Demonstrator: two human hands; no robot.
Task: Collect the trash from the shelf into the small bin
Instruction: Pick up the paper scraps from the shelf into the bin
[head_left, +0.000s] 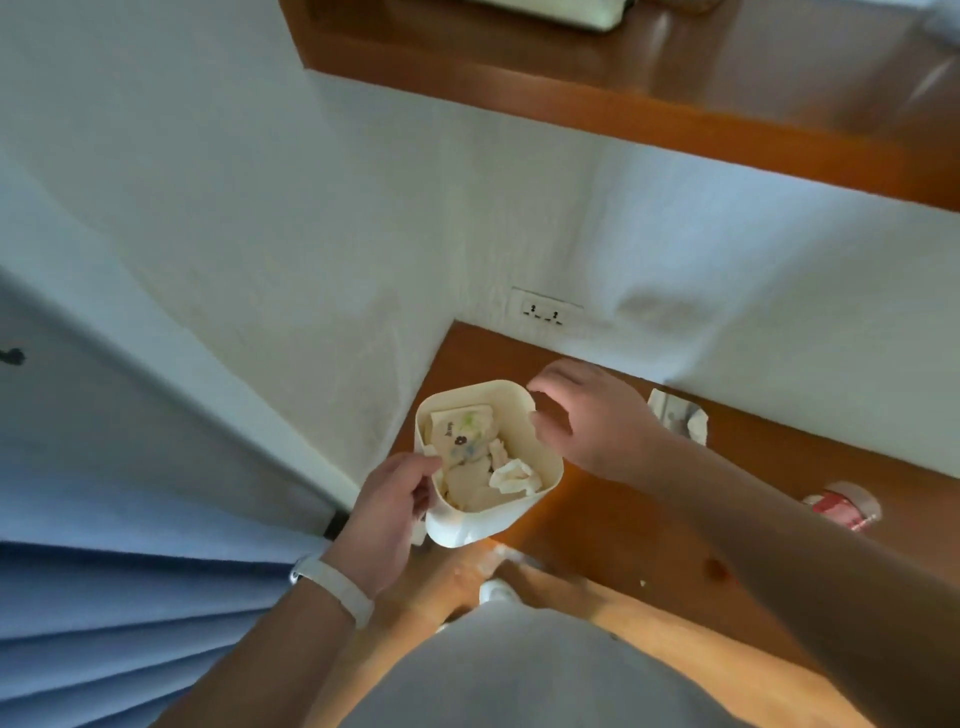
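Directly beneath the small bin (483, 525) runs the wooden shelf (623, 519), stretching off to the bin's right. The left hand (389, 514) grips the bin's near-left rim, thumb curled over the edge, holding it above the shelf. The right hand (587, 421) hovers at the bin's far-right rim, fingers loosely curled and holding nothing. A red-and-white wrapper (844, 506) lies well right of the bin, a crumpled white wrapper (678, 415) nearer, just beyond the right hand. A crumpled tissue (514, 478) sits inside the bin.
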